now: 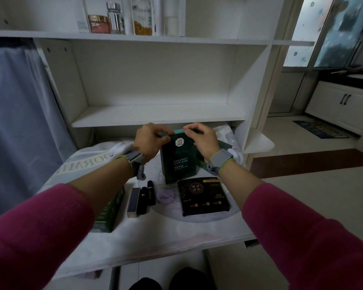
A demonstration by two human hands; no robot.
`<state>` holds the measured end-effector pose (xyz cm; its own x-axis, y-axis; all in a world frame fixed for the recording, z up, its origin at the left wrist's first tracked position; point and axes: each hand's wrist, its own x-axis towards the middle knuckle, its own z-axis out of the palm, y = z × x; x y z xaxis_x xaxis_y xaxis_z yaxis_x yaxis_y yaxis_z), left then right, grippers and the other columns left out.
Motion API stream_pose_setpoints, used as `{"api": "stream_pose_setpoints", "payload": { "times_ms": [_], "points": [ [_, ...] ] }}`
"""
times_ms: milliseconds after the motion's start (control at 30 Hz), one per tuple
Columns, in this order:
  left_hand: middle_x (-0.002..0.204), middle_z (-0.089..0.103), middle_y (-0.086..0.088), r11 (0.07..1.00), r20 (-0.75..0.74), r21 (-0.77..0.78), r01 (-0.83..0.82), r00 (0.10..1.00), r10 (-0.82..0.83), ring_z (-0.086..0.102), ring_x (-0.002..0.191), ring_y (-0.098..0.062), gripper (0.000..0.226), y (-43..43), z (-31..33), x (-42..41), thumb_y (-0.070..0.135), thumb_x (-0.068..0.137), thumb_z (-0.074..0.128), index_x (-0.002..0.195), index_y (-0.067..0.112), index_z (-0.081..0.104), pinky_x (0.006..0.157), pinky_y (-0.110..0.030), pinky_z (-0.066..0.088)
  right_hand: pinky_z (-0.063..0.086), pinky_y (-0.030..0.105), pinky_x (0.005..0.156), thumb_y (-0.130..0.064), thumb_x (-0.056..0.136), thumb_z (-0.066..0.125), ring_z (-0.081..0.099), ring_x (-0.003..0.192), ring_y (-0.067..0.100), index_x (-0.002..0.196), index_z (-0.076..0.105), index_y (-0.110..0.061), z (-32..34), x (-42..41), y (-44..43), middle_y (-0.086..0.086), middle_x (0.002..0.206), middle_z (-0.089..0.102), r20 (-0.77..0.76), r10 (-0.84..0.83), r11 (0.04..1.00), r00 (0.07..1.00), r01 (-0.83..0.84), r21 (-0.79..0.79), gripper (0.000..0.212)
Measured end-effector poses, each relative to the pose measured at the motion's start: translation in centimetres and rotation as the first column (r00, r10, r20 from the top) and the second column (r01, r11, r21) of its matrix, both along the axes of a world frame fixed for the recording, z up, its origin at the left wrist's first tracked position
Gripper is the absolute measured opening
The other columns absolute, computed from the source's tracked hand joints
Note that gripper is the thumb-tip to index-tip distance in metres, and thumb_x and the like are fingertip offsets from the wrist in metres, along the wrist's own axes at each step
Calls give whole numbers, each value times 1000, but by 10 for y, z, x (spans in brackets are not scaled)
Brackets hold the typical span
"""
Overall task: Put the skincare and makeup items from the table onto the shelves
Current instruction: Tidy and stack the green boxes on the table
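Both forearms in magenta sleeves [40, 233] reached forward over the table [176, 231], each wrist wearing a grey band with a lime edge.

Landmark: the upright dark green mask box [177, 162], printed "MASK" upside down, standing on the cloth-covered table.

Nearest the viewer from that box, to its left, a second green box [109, 212] lay flat, partly under the left forearm. Just right of it, a slim tube with a pale end [133, 199] and two black lipstick-like tubes [148, 195] lay side by side, pointing toward the mask box. A lilac round compact [165, 195] sat just in front of the mask box's base. A black flat box with gold print [203, 195] lay in front of the mask box and to its right, near its base; whether they touched could not be told.

At the mask box's top, the left hand [150, 143] pinched the left top corner, fingers closed on the teal lid edge. The right hand [203, 141] gripped the right top corner likewise, fingers curled over the rim. Another dark green box [223, 147] leaned behind the right hand.

Beyond the mask box, the white lower shelf [155, 116] was bare. Above it, the upper shelf [134, 37] held a red jar with gold lid [99, 24], a silver-capped bottle [115, 18] and a clear bottle with amber contents [143, 17].
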<state>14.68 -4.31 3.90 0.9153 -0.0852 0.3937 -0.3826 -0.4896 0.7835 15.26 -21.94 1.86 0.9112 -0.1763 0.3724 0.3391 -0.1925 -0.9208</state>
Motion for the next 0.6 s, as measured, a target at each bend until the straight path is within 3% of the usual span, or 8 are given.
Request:
{"api": "stream_pose_setpoints", "payload": {
  "times_ms": [100,167,300,400,500,600],
  "points": [
    [89,67,-7,1000,-19,9,5,1000,-5,55,66,-10,21,-2,-1,-1,5,82,71,94,21,75,63,-21,46,53,26,76,-2,83,62,65,87,15,86,72,-17,-3,-1,0,1,88,70,24,-19,998,1000,20,-61,18],
    [87,68,-6,1000,-52,-14,26,998,-27,55,63,-7,23,-2,-2,-2,3,81,69,94,22,74,59,-18,44,55,30,81,4,79,60,65,91,20,87,72,-17,-2,-4,-1,5,94,70,33,-28,996,999,31,-82,25],
    [100,67,-8,993,-86,-115,10,996,-20,62,83,-20,45,3,-10,-3,-2,79,70,115,23,63,77,-37,56,57,32,81,16,78,53,63,94,19,113,67,-12,-4,-7,-4,6,103,66,-18,3,999,1000,-4,-36,47],
    [107,65,-9,992,-183,-128,-13,983,-11,65,94,-25,60,5,-18,-6,-1,80,71,132,15,46,81,-40,55,58,38,74,17,81,54,64,82,20,133,49,-17,-14,-9,-7,7,92,64,-159,18,1000,987,-19,-4,62],
    [103,69,-11,999,-293,-39,-27,956,14,65,96,-30,55,7,-28,-4,7,79,75,126,11,49,86,-46,54,52,36,79,13,83,57,62,90,26,133,45,-5,-27,-7,-9,10,92,63,-287,4,998,958,-24,-66,54],
    [97,70,-11,999,-363,33,-5,932,17,66,94,-33,39,7,-37,-3,9,78,77,112,8,57,85,-48,55,52,44,92,10,83,60,63,105,34,119,55,1,-37,-5,-9,19,110,66,-349,-4,988,937,-51,-148,37]
  ]
}}
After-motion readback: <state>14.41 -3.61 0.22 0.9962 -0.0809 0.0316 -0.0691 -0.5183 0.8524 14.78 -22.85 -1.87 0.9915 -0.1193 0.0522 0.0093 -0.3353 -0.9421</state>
